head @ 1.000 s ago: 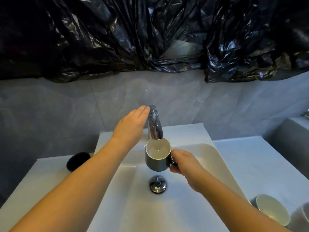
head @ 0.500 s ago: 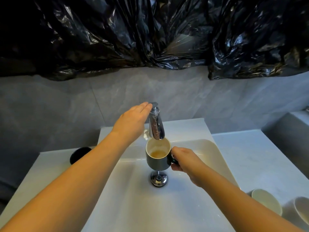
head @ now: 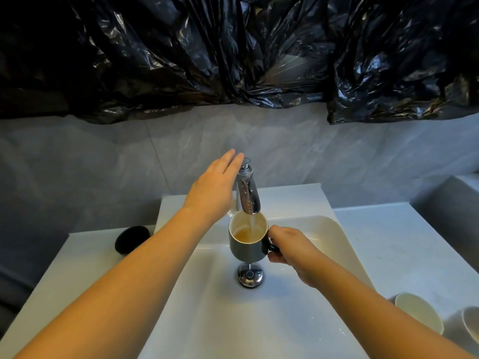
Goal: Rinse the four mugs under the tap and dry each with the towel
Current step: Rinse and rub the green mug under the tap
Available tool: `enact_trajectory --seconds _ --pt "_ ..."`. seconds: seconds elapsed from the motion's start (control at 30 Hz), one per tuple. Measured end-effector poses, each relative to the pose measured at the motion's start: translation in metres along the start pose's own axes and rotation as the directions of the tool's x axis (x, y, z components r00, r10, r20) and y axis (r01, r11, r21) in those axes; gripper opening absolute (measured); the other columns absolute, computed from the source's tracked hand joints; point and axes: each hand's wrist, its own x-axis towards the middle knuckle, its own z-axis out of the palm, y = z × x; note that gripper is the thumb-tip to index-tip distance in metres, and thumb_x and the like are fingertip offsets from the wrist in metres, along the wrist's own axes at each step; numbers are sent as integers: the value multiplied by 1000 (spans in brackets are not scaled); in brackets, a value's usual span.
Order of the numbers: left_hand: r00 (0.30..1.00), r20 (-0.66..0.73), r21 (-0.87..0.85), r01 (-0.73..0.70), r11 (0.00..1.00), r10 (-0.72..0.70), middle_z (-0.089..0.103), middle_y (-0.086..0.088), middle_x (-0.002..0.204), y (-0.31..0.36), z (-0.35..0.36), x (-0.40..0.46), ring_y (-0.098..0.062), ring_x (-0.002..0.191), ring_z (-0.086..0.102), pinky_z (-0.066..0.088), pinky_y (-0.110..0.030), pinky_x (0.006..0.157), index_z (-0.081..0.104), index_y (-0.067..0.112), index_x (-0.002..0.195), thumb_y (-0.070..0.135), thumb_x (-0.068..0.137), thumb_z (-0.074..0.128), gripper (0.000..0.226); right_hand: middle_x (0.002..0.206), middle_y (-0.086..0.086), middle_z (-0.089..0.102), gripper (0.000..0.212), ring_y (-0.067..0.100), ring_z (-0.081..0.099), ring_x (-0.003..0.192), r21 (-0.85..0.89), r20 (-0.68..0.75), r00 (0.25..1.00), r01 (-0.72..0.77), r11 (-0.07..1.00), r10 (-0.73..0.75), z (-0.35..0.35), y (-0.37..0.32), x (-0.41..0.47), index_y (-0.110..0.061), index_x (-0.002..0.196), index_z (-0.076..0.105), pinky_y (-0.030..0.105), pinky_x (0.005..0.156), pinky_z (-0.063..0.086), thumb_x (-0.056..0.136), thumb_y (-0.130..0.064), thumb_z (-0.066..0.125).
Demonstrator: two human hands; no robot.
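Chrome tap streams into a dark glazed mug, right hand fingers clenched on its handle, left hand fingers flat, released.

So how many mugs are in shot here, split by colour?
Dark mugs: 2, one held under the tap by the right hand at, one at on the left counter.
White mugs: 2, at and, lower right, the second cut off by the frame edge.
Total: 4
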Motion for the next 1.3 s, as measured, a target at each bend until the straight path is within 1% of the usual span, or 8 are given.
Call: enact_trajectory --seconds 0.13,0.23,0.33,0.47,0.77,0.9,1.07,1.3 --pt "954 -192 -366 146 919 -228 16 4 165 1 26 -40 -16 149 19 22 -26 115 21 22 157 -6 94 42 72 86 4 60 31 21 62 80 12 -20 1000 -5 1000 5 1 17 0 -10 91 61 42 97 55 98 -34 43" --pt "940 -8 -553 281 785 -342 34 4 155 -4 60 -75 -16 139 38 36 -35 114 32 24 151 -4 93 39 65 92 7 61 29 24 67 82 15 -60 998 -1 1000 2 3 36 1 -13 89 57 43 97 54 99 -36 40" --pt "918 256 -643 395 657 -301 41 7 153 -10 92 -100 -14 137 42 40 -45 112 37 30 148 -4 89 46 69 93 11 61 30 25 67 80 40 -94 995 40 998 -36 6 57 4 -13 88 55 42 95 56 100 -35 39" --pt "936 332 -683 323 655 -116 56 5 136 -4 117 -111 -18 132 48 47 -45 107 45 33 140 -7 77 54 75 88 9 61 30 25 64 80 -8 -132 983 129 992 -129 16 82 13 -13 85 55 40 93 57 100 -34 40" --pt "980 200 -793 173 584 -18 60 -5 131 -6 127 -115 -20 128 52 45 -43 108 45 24 143 9 61 64 86 84 6 51 25 27 59 75 90 -134 951 291 953 -278 15 96 20 -15 87 55 42 92 58 98 -34 43" --pt "989 148 -786 114 608 6 62 -4 127 -7 132 -117 -17 125 54 48 -43 105 50 27 138 11 63 76 82 88 10 54 27 30 59 83 -7 -124 938 327 945 -325 17 98 18 -12 97 53 39 90 56 101 -29 33" --pt "999 23 -774 -2 633 32 58 6 129 -17 134 -114 -8 124 54 48 -20 97 46 28 138 -9 72 78 82 98 14 54 15 30 54 91 -84 -143 893 419 904 -427 19 100 22 -9 92 53 51 97 49 97 -12 40" --pt "994 -98 -616 -100 782 50 56 23 121 -19 135 -114 -4 116 54 48 -33 100 41 47 129 17 70 88 82 98 13 60 22 33 56 94 -366 -145 824 469 804 -547 18 100 20 -12 93 56 46 84 47 99 -21 37"
